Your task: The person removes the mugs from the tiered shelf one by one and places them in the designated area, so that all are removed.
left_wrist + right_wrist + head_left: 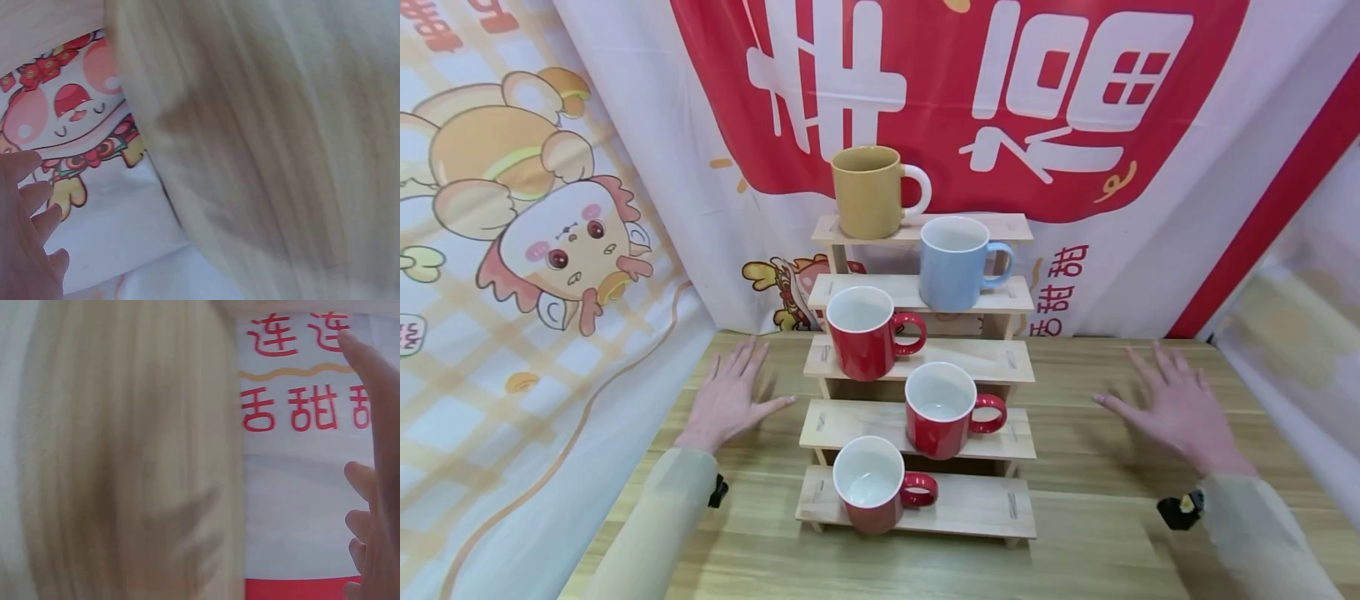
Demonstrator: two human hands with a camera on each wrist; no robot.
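Note:
My left hand [730, 398] is spread, palm down, over the table left of a stepped wooden rack [970, 508]. On the other side, my right hand [1176, 408] is spread too, fingers straight. Neither holds anything. Mugs stand upright on the rack, one per step: a tan mug [868, 196] with a white handle on top, then a light blue mug [953, 267], a red mug [859, 342], another red mug [936, 421] and, lowest, a third red mug [871, 492]. All handles point right. The wrist views show fingers and their shadows, with no mug.
The wood-grain table [1090, 550] meets a printed cloth backdrop [1120, 250] at its rear edge. Another printed cloth [647, 367] hangs along the left side, and a pale cloth [1292, 333] closes off the right. Table surface shows on both sides of the rack.

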